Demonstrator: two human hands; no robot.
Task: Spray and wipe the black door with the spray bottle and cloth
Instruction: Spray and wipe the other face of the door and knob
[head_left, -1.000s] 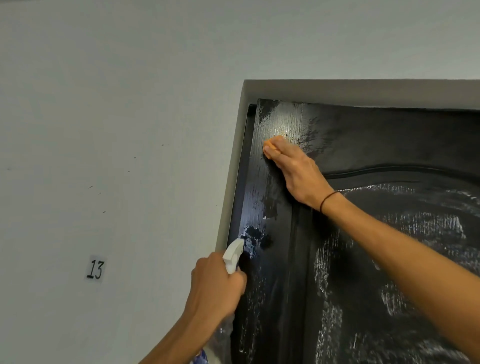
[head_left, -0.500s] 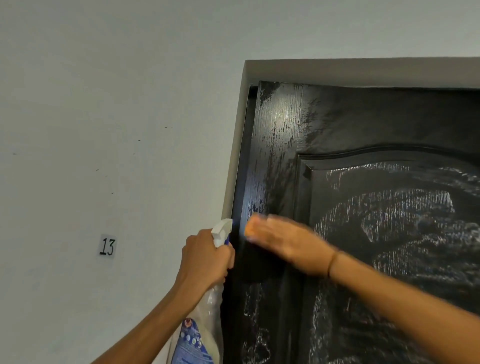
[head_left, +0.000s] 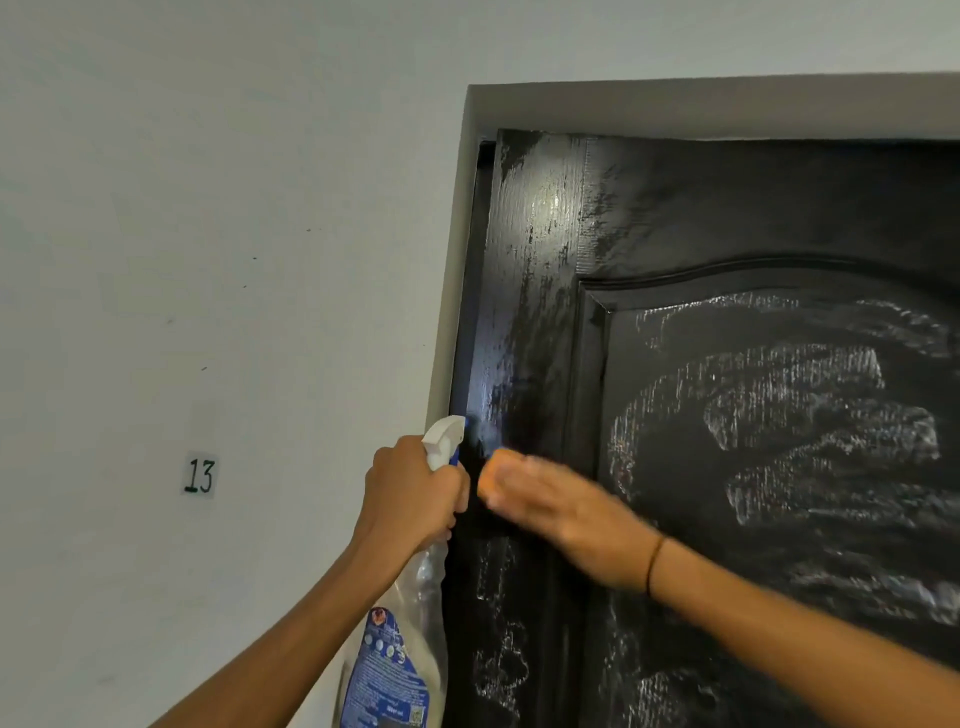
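The black door (head_left: 727, 218) fills the right half of the view, streaked with wet grey smears on its arched panel and left stile. My right hand (head_left: 561, 509), blurred by motion, presses an orange cloth (head_left: 491, 470) flat against the left stile; only the cloth's edge shows past my fingertips. My left hand (head_left: 413, 491) grips the neck of a clear spray bottle (head_left: 400, 649) with a white nozzle and blue label, held upright at the door's left edge, its nozzle pointing at the door.
A pale wall (head_left: 208, 208) lies to the left, with a small "13" label (head_left: 200, 475) on it. The light door frame (head_left: 457, 260) runs along the door's left side and top.
My right hand swept the cloth from the upper left corner of the door down the stile to the level of the bottle. The left hand has kept its grip on the bottle.
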